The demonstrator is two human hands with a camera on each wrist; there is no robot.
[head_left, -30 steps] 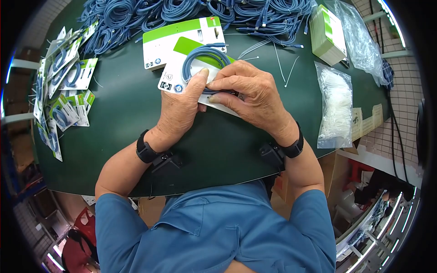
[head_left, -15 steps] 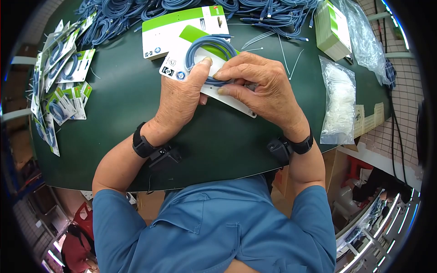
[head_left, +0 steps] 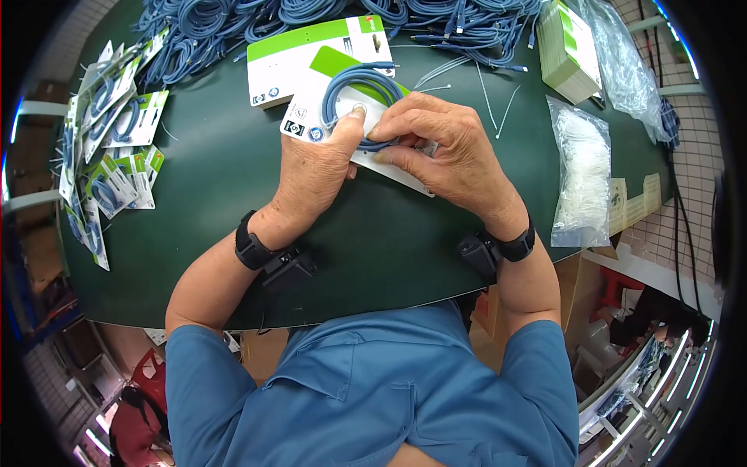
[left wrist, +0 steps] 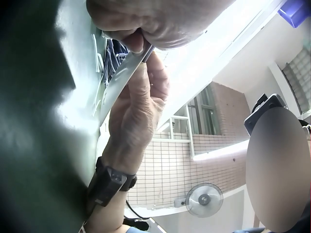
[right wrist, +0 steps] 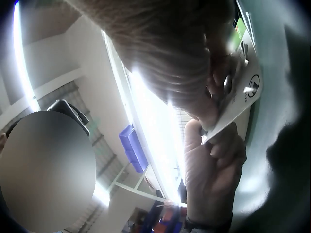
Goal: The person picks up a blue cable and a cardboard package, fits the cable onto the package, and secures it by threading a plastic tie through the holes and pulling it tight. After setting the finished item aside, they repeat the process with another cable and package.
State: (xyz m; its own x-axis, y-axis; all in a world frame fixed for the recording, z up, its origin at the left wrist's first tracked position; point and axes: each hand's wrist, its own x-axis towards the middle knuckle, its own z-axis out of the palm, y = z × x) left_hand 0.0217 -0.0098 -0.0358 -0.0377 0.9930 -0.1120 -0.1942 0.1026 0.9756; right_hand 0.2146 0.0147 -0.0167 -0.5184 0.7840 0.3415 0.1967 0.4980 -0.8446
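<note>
A blue cable, wound in a coil (head_left: 336,87), lies against a white and green packaging card (head_left: 309,107) held over the table. My left hand (head_left: 315,167) grips the card's left lower part, with the thumb pressed on the front inside the coil and the fingers behind. At the coil's lower right, my right hand (head_left: 459,148) pinches the cable with thumb and index finger. In the right wrist view the card (right wrist: 240,94) slants between both hands. The left wrist view shows the card (left wrist: 119,80) edge-on; the cable is mostly hidden there.
Behind the held card lies a stack of similar cards (head_left: 272,74). Many coiled cables (head_left: 303,8) line the back. Finished-looking carded cables (head_left: 109,191) pile up at left. Loose zip ties (head_left: 498,117), a bag of white ties (head_left: 582,175) and another card stack (head_left: 564,58) are at right.
The right hand has shifted slightly right along the coil's lower edge, showing more of the card's lower right corner. The left hand keeps its hold on the card.
</note>
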